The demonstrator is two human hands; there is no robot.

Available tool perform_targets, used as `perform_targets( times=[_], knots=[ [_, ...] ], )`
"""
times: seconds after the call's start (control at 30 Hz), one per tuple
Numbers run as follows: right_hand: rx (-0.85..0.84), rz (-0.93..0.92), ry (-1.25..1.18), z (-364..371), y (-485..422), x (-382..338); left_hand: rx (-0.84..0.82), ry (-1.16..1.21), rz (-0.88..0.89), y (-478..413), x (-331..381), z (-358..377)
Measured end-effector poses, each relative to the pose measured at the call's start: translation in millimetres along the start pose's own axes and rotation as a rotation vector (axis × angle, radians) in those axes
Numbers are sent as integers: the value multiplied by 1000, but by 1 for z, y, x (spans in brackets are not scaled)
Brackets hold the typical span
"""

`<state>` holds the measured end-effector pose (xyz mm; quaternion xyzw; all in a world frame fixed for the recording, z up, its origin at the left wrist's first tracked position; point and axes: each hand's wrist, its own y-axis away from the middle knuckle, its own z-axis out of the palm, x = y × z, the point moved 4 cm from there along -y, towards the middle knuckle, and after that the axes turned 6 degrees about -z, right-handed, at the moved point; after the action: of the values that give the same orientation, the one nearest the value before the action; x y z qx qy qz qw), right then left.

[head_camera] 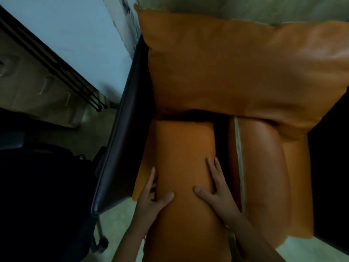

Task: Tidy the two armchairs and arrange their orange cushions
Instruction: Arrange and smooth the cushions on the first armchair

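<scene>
Presently, item: armchair [120, 148], dark sides, seen from above.
Back cushion [236, 69]: orange, propped upright against the chair back, filling the width; appears already placed.
Left cushion [185, 148]: orange, lying lengthwise on the seat beside the left chair side, its near end overhanging toward the person.
Right cushion [264, 157]: orange, pale seam [239, 157] showing, just beside the left cushion with a dark gap between them; its far end is tucked under the back cushion.
Reason for hold: both hands bracket the left cushion, probably to slide or square it on the seat.
Left hand [153, 197]: fingers slipped down the cushion's left flank, thumb laid over the top; clasping the cushion's edge, wrist angled in from below.
Right hand [215, 188]: spread wide and flat on the cushion's top right, fingers pointing away, thumb splayed left; pressing, not gripping.
Second armchair: not in view.
Floor [120, 214]: pale, visible below the chair.
</scene>
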<state>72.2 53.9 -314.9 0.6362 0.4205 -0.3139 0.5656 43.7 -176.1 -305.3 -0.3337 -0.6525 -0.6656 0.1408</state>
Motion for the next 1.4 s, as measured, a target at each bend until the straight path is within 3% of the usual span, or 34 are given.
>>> perform_targets(
  times=[0.17,0.33,0.43,0.77,0.97,1.2,1.4],
  knots=[
    [-88,92,102,30,-3,16,122,162,-141,5,-40,-16],
    [-82,154,93,30,4,33,-10,170,-258,-12,-63,-12],
    [-37,162,1,21,2,35,-58,94,-212,-17,-57,-6],
    [46,74,-251,30,-43,-9,110,29,40,8,9,-22],
    [123,279,-292,54,-49,2,134,-184,132,-6,38,-21],
    [78,262,-382,58,-43,23,168,-383,142,-39,33,-35],
    [-1,229,-458,63,-48,16,43,-273,48,-49,25,-47]
  ],
)
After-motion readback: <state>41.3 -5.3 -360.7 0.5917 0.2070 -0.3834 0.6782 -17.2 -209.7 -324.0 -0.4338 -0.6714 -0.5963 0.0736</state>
